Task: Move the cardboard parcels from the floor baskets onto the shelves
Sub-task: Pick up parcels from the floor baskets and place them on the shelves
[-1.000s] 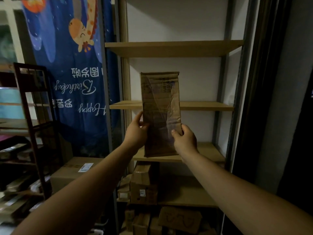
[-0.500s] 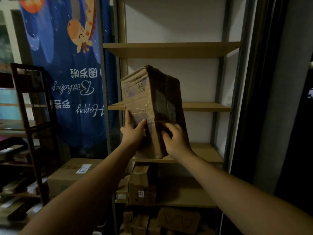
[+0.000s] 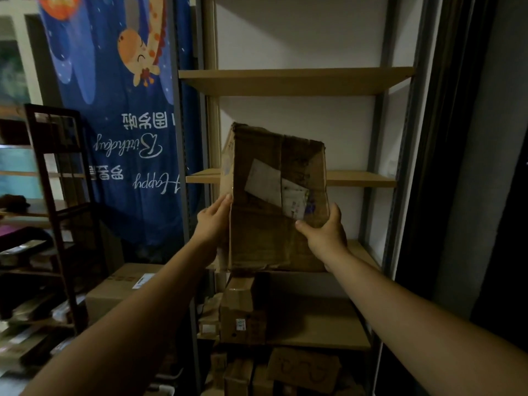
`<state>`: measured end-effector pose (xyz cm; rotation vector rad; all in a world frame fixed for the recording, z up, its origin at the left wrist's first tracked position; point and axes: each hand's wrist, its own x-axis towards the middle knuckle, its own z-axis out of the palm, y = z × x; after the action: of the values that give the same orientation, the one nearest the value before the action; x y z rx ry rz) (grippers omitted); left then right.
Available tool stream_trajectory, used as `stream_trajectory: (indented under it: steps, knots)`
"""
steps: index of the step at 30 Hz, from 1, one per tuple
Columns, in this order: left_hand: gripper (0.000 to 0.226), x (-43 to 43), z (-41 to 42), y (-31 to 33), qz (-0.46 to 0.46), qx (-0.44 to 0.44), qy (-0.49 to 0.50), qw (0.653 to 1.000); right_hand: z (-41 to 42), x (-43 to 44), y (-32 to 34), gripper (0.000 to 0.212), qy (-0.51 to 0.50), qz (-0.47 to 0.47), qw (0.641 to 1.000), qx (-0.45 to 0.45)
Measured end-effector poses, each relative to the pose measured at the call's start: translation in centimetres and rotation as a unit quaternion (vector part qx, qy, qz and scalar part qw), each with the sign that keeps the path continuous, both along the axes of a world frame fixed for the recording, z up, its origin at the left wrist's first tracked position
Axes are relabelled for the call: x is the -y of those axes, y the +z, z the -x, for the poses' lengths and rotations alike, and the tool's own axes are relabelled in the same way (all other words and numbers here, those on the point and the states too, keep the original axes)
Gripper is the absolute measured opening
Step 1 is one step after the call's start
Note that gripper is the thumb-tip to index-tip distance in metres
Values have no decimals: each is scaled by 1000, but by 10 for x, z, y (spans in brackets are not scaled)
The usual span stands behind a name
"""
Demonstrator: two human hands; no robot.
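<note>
Head view, dim room. Holding a battered cardboard parcel (image 3: 265, 238) upright, slightly tilted, in front of a tall shelving unit (image 3: 377, 138), between two outstretched arms. Left hand (image 3: 213, 224) laid flat against the parcel's left side, fingers straight and pointing up along the edge, pressing rather than curling. Right hand (image 3: 324, 235) clasping the right edge low down, thumb across the front face, the other fingers wrapped round behind. On the front face, a pale paper sheet (image 3: 263, 181) and a printed label (image 3: 294, 200), both skewed. Parcel covering the left part of the middle shelf (image 3: 360, 178), top edge above it, bottom edge level with the front of the lower shelf (image 3: 363, 250); cannot tell whether touching that board. Higher up, the top shelf (image 3: 294, 81). Below, smaller cardboard boxes (image 3: 243, 310) standing on a further shelf, more cartons under them. To the left, a blue birthday banner (image 3: 123, 124) with upside-down lettering and a cartoon giraffe, a large box (image 3: 120, 284) with a white label at its foot, and a dark wooden rack (image 3: 57, 181) holding flat packets.
</note>
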<state>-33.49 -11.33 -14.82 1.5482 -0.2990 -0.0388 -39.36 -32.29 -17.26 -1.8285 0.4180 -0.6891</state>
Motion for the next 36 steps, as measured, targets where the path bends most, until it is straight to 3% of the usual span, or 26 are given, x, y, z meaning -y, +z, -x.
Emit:
stream_trajectory:
  steps: [2, 3, 6, 8, 11, 30, 36]
  knots:
    - [41, 0, 6, 6, 21, 19, 8, 1000, 0, 1, -2, 89, -24, 9, 1000, -5]
    - [37, 1, 8, 8, 17, 31, 1, 999, -1, 1, -4, 84, -32, 16, 999, -4]
    - [48, 1, 12, 8, -10, 82, -54, 995, -1, -1, -5, 73, -27, 42, 999, 7]
    - [69, 0, 10, 4, -36, 111, -66, 991, 2, 0, -1, 75, -8, 60, 998, 4]
    - [85, -3, 9, -1, -38, 103, -55, 992, 5, 5, 3, 77, 34, 63, 997, 7]
    - [80, -29, 40, -1, 30, 176, -19, 984, 68, -3, 15, 76, 100, 106, 978, 150]
    - [83, -28, 44, -3, 1, 198, -14, 980, 69, -2, 13, 75, 108, 91, 978, 154]
